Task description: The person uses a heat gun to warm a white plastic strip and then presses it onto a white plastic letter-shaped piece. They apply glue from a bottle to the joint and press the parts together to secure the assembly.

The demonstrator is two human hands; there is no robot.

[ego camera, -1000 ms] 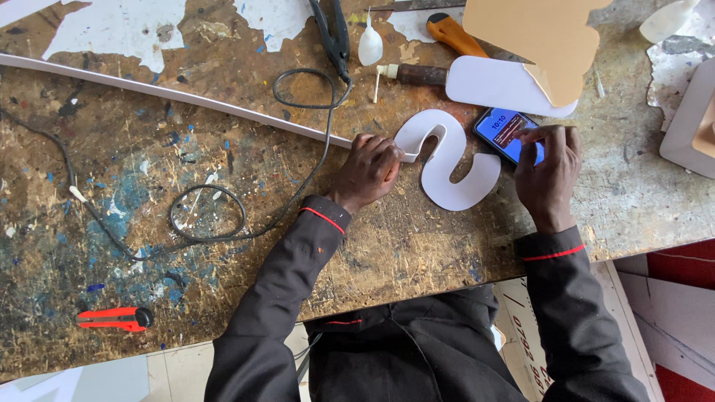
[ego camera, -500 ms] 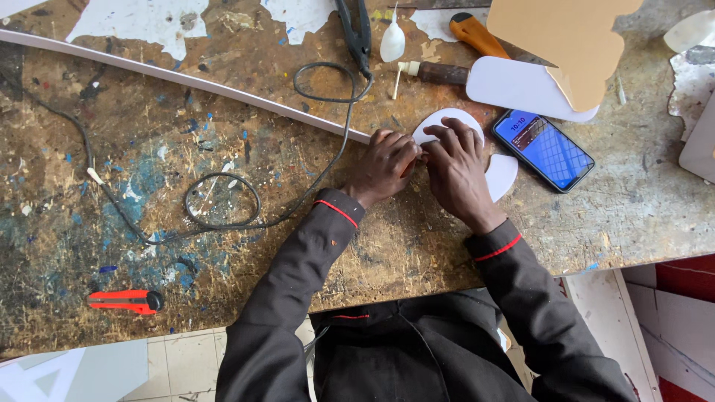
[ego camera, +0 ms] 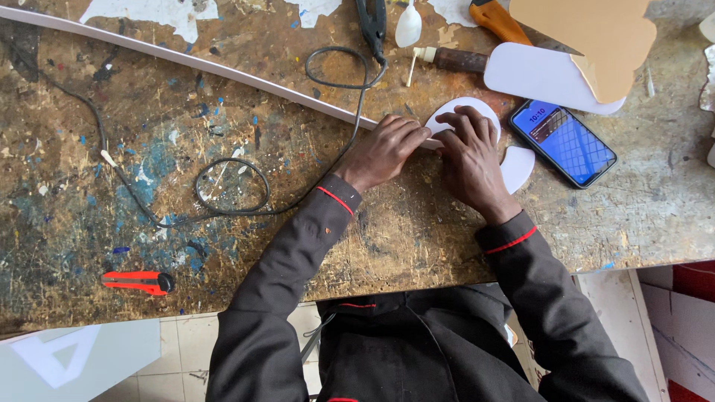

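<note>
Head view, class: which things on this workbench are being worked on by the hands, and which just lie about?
In hand:
white S-shaped cutout
long white strip
left hand
right hand

Lying about:
phone
red utility knife
black cable
orange-handled tool

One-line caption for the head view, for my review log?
Both hands, left hand and right hand, press a white S-shaped cutout onto a paint-stained workbench, a phone lying beside them.

Two hands (ego camera: 387, 152) (ego camera: 469, 160), one phone (ego camera: 563, 143), one red cutter (ego camera: 138, 281).
</note>
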